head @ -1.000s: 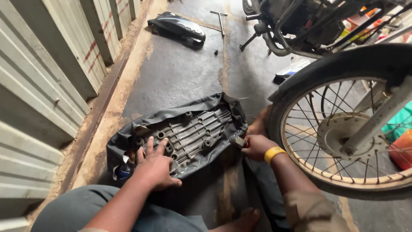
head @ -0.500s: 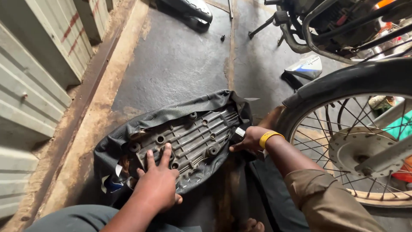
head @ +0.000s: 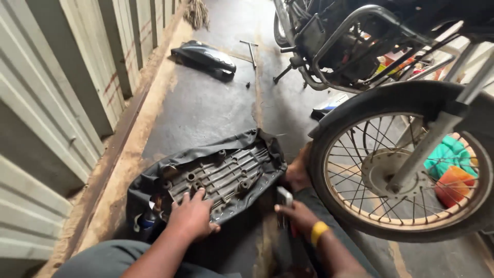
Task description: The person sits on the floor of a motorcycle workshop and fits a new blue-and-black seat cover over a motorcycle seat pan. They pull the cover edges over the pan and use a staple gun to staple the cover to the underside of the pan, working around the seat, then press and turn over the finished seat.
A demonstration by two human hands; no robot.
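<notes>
Two bare hands work low in the frame. The left hand [head: 191,216] lies flat, fingers spread, pressing on the grey ribbed underside of an upturned black vinyl-covered motorcycle seat [head: 216,175], which lies on the floor across the lower centre. The right hand [head: 301,217], with a yellow band [head: 319,231] at the wrist, is closed around a small flat silvery metal tool [head: 284,198] held just off the seat's right end; what kind of tool it is cannot be told. A small blue object [head: 146,222] peeks from beneath the seat's lower left edge.

Just right of the hands stands a spoked motorcycle wheel with a black tyre [head: 399,170], filling the right side, with a bare foot [head: 297,172] between it and the seat. Green and orange bits [head: 450,164] show through the spokes. Above, at upper right, is the motorcycle's dark frame and engine [head: 355,46].

A dark, stained concrete floor [head: 206,108] runs up the middle. On it, at upper centre, lie a black moulded plastic panel [head: 203,56] and a thin T-shaped metal wrench [head: 251,51]. A pale corrugated metal wall [head: 56,103] closes the left side.
</notes>
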